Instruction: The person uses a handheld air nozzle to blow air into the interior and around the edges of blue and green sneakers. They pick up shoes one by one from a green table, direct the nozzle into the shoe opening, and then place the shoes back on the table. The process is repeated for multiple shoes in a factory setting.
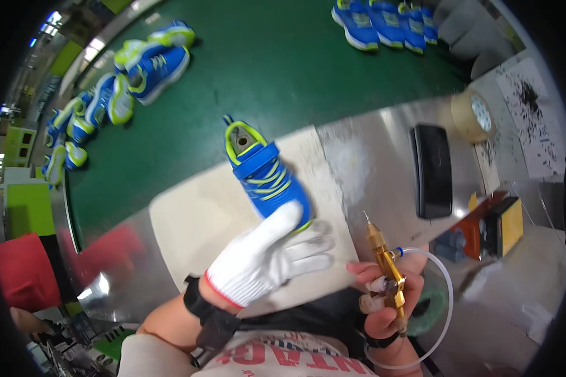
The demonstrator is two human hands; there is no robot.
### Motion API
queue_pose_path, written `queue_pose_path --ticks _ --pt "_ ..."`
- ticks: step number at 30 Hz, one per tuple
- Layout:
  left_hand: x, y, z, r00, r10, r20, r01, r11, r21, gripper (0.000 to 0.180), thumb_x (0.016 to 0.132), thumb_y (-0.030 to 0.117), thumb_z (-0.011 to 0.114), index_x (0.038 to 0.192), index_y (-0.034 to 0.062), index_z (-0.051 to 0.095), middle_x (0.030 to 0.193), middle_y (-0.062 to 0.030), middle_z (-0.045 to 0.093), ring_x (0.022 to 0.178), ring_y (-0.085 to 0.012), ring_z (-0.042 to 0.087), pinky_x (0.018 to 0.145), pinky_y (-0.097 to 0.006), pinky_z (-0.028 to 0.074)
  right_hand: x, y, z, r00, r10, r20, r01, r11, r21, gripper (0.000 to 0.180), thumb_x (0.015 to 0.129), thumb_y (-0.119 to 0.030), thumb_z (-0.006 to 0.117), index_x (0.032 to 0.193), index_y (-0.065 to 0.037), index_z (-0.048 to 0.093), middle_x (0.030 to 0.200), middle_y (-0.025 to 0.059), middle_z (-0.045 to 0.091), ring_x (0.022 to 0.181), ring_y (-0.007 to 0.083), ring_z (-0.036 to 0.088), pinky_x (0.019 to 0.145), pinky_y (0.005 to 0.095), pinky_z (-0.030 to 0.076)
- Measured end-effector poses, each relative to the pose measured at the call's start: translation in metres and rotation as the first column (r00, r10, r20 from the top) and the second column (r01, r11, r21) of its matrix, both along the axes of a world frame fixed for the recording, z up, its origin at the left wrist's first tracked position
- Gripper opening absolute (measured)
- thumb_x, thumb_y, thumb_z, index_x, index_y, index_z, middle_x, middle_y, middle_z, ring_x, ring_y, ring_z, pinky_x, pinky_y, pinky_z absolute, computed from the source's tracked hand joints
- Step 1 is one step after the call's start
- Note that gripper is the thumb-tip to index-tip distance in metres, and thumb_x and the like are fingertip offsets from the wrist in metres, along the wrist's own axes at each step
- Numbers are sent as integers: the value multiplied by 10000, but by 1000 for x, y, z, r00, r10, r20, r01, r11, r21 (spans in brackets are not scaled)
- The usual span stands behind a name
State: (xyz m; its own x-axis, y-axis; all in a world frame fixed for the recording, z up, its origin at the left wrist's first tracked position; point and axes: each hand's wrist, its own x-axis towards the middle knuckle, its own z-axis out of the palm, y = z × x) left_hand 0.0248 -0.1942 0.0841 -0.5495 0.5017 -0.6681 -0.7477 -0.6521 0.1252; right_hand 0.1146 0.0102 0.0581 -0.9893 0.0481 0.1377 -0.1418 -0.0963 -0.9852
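Observation:
A blue sneaker point(270, 176) with lime lining and laces lies tilted on a cream board, heel pointing away from me. My left hand point(270, 251), in a white knitted glove with a red cuff edge, is closed on its toe. The thumb presses on top of the toe, and the fingers curve around the near side. Bare except for two white-wrapped fingertips, my right hand point(383, 295) is wrapped around a brass needle-tipped gun point(387, 267). Its thin needle points up and away, right of the sneaker and apart from it. A clear hose loops from its blue fitting.
The cream board point(188, 213) rests on a metal worktop, beside a green belt surface point(264, 63). More blue sneakers stand at the far right point(387, 25) and lie along the left point(160, 69). A black oblong case point(432, 171) and a tape roll point(471, 116) are to the right.

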Motion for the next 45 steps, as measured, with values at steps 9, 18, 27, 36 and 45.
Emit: queue_pose_path --ticks 9,18,27,36,45 --pt "-145 -34 -12 835 -203 -511 -10 924 -383 487 942 453 559 1177 26 542 975 -78 617 779 -168 612 765 -398 551 -69 8 -12 980 52 194 -41 997 -62 598 935 -517 504 1165 -2 304 1002 193 587 877 231 633 718 338 544" --pt "-304 25 -50 644 -617 -452 150 681 -717 333 939 340 596 958 8 596 776 -116 642 639 -220 612 680 -380 526 -76 -1 -13 962 63 267 -41 996 -85 594 940 -506 504 1145 18 311 1011 187 564 862 234 632 647 330 578" --pt "-27 -126 3 376 -925 -62 -830 -306 -465 394 810 163 699 1154 5 591 1159 -206 595 1120 -389 536 1026 -490 362 -69 12 -14 969 80 232 -57 993 -108 331 1006 -264 442 1132 28 350 1009 171 563 856 221 631 679 319 573" --pt "105 -148 0 492 -869 46 -697 -425 -577 357 771 211 653 1075 45 565 1112 -190 504 1085 -375 475 971 -498 324 -62 4 -11 976 86 200 -70 994 -84 309 1007 -269 451 1118 8 369 971 152 576 800 198 633 635 297 562" --pt "107 -148 8 464 -886 -17 -727 -370 -578 272 747 170 635 975 47 552 994 -167 484 958 -368 470 823 -452 381 -56 4 -13 982 105 157 -82 985 -149 284 1009 -261 450 1124 -13 377 951 135 582 761 172 630 595 274 558"
